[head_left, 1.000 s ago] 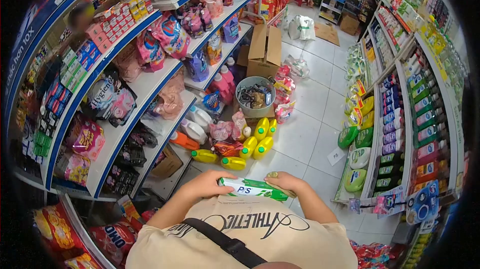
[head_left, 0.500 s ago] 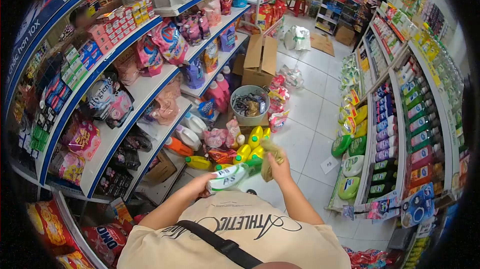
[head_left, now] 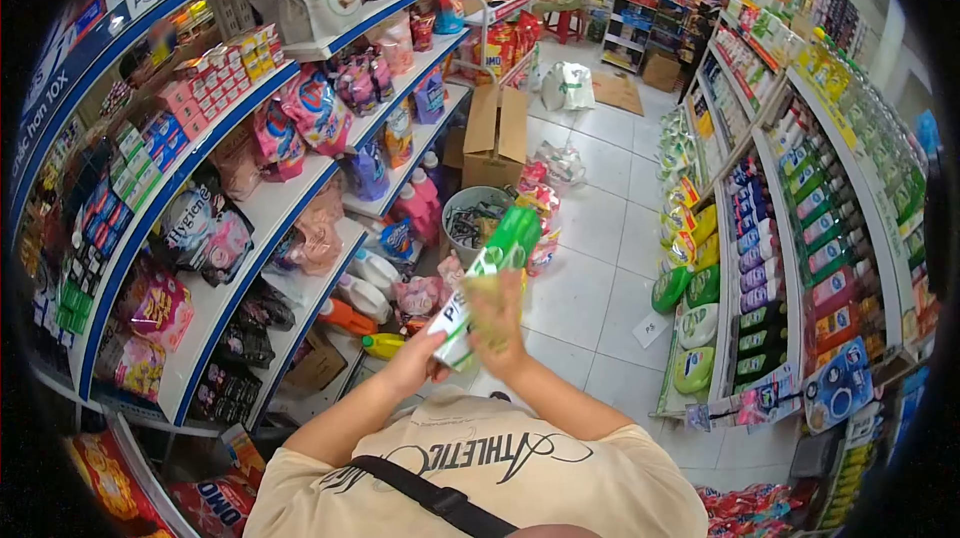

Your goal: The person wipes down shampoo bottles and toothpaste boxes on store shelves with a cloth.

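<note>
Well, left hand [head_left: 415, 366] grips the box [head_left: 503, 250] — blurred right hand [head_left: 504, 336] has cloth [head_left: 486, 296] against it, grip unclear.

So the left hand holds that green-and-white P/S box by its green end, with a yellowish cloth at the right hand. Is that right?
Not quite: the head view shows the left hand holding the green-and-white P/S box by its white end. The yellowish cloth is indeed at the right hand.

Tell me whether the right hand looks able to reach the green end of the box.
Probably yes: the right hand, with a blurred yellowish cloth, is at the middle of the box, nothing visible covers its green end, and the left hand holds the near end.
</note>
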Demonstrator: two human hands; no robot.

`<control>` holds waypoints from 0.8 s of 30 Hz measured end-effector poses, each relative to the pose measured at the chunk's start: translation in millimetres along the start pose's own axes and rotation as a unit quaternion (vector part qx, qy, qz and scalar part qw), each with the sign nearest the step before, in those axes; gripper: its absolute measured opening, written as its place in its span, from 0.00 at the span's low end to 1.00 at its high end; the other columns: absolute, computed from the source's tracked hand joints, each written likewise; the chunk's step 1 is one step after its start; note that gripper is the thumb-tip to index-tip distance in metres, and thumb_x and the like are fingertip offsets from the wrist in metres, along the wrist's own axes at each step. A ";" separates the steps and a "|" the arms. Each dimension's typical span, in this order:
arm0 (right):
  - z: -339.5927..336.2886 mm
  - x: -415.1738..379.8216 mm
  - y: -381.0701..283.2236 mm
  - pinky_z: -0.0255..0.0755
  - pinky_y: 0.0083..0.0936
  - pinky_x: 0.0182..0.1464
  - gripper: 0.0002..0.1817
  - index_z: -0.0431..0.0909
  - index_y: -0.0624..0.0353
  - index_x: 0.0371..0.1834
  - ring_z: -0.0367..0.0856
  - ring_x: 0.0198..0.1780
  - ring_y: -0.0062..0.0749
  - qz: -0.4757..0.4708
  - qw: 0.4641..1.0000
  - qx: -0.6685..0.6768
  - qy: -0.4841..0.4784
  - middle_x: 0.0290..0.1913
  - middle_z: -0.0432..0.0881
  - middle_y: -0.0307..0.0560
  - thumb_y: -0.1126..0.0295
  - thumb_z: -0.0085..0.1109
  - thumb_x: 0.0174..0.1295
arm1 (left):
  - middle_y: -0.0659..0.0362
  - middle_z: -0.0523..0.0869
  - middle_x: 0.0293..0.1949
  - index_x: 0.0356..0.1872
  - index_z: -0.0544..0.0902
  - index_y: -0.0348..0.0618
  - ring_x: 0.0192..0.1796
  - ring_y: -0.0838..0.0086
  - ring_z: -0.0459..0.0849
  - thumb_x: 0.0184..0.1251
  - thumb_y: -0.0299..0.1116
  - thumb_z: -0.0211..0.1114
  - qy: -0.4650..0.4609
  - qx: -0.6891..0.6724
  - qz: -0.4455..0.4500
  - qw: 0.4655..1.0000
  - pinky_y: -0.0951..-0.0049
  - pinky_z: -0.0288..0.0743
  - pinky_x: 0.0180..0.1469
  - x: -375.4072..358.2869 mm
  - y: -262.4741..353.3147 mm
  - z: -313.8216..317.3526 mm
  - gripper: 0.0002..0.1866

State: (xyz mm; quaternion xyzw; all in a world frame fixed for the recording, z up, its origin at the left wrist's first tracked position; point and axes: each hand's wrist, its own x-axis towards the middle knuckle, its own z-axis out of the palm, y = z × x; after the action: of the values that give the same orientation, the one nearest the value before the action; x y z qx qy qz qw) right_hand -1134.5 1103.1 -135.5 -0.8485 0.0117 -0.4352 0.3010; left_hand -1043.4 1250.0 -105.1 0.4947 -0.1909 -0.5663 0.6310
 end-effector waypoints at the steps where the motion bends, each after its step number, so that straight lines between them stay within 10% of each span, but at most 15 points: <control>1: -7.9 8.2 15.2 0.35 0.44 0.67 0.29 0.63 0.58 0.62 0.35 0.71 0.50 0.032 0.999 -0.002 0.038 0.70 0.40 0.56 0.57 0.51 0.59 | 0.62 0.74 0.33 0.65 0.54 0.47 0.21 0.80 0.69 0.64 0.42 0.48 -0.027 -0.002 0.027 0.999 0.82 0.61 0.19 -1.1 -7.2 1.5 0.29; 7: -3.4 17.4 -19.5 0.46 0.35 0.66 0.29 0.61 0.59 0.63 0.47 0.70 0.43 0.156 0.895 0.390 0.151 0.71 0.37 0.52 0.64 0.51 0.58 | 0.58 0.72 0.39 0.67 0.49 0.51 0.22 0.76 0.70 0.67 0.36 0.45 -0.075 0.061 0.013 0.995 0.77 0.64 0.20 -3.3 -14.6 5.4 0.28; 11: -9.8 4.3 -37.6 0.41 0.35 0.68 0.29 0.60 0.61 0.63 0.38 0.72 0.41 0.007 1.000 0.023 -0.020 0.71 0.32 0.51 0.65 0.50 0.59 | 0.57 0.72 0.39 0.68 0.43 0.51 0.22 0.75 0.70 0.67 0.39 0.45 -0.061 0.039 0.029 0.997 0.76 0.66 0.20 10.7 -7.0 -2.7 0.32; 14: 0.0 11.6 -9.3 0.37 0.33 0.68 0.28 0.61 0.61 0.63 0.33 0.72 0.39 0.045 0.979 0.189 0.063 0.72 0.34 0.50 0.62 0.50 0.60 | 0.57 0.73 0.37 0.68 0.43 0.52 0.22 0.76 0.70 0.67 0.39 0.45 -0.102 0.052 0.058 0.992 0.76 0.66 0.20 13.4 -14.0 -11.1 0.32; 20: -63.3 25.0 31.1 0.59 0.27 0.60 0.26 0.47 0.61 0.68 0.65 0.58 0.29 0.347 0.789 0.459 0.217 0.62 0.62 0.45 0.67 0.36 0.68 | 0.61 0.72 0.39 0.69 0.44 0.52 0.27 0.81 0.68 0.64 0.35 0.52 -0.147 0.188 0.038 0.970 0.81 0.66 0.28 2.6 -15.3 15.5 0.36; 22: -47.3 17.7 21.2 0.64 0.26 0.56 0.22 0.64 0.65 0.56 0.70 0.54 0.32 0.361 0.788 0.423 0.264 0.53 0.71 0.51 0.59 0.36 0.68 | 0.61 0.72 0.40 0.69 0.44 0.51 0.27 0.81 0.68 0.65 0.37 0.52 -0.141 0.202 0.047 0.968 0.81 0.66 0.28 3.1 -11.7 22.5 0.35; 24: -24.5 19.3 -12.5 0.53 0.28 0.62 0.25 0.56 0.64 0.62 0.58 0.62 0.34 0.269 0.854 0.399 0.199 0.61 0.58 0.51 0.60 0.41 0.66 | 0.60 0.71 0.39 0.68 0.45 0.49 0.27 0.79 0.70 0.66 0.38 0.50 -0.117 0.117 0.032 0.986 0.79 0.67 0.25 10.1 -13.2 17.9 0.33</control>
State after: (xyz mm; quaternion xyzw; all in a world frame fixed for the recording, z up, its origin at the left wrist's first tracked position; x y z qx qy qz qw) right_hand -1143.9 1095.6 -104.1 -0.5147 0.1243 -0.4637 0.7104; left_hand -1061.8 1235.3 -111.7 0.4892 -0.3437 -0.5735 0.5600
